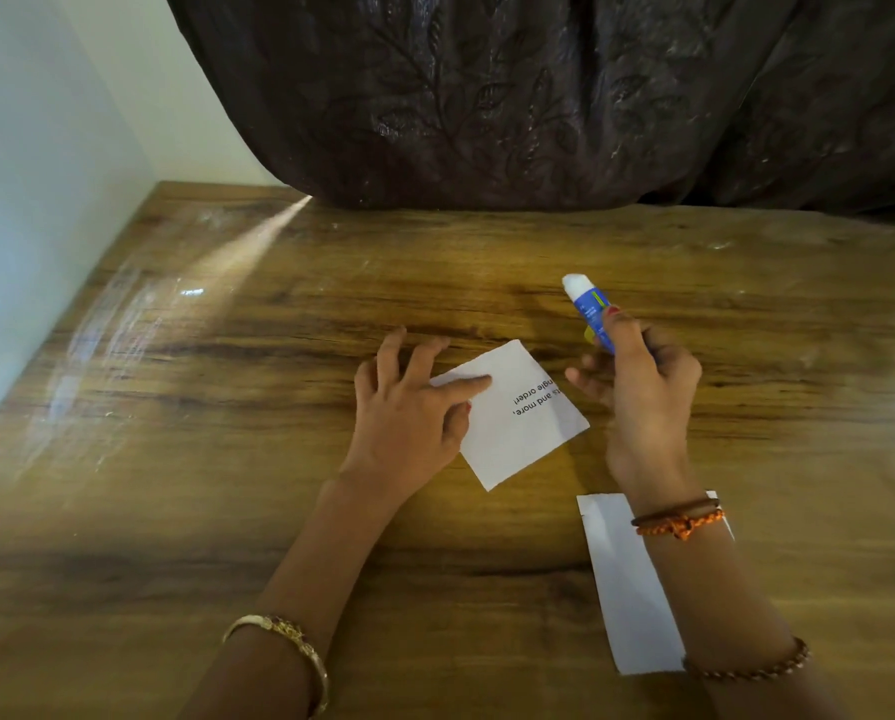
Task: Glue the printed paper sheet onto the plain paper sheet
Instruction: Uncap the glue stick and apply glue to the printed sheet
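A small white printed paper sheet [525,428] lies face up and turned askew in the middle of the wooden table [227,407]. My left hand [409,407] rests on its left edge, fingers spread, forefinger pressing the sheet down. My right hand [642,392] hovers just right of the sheet and grips a blue glue stick [588,309], whose white tip points up and away, clear of the paper. A plain white paper strip [622,589] lies nearer to me on the right, partly hidden under my right forearm.
A dark embroidered curtain [538,96] hangs along the table's far edge. A pale wall [29,200] borders the table on the left. Bare wood stretches to the left of the sheets and beyond them.
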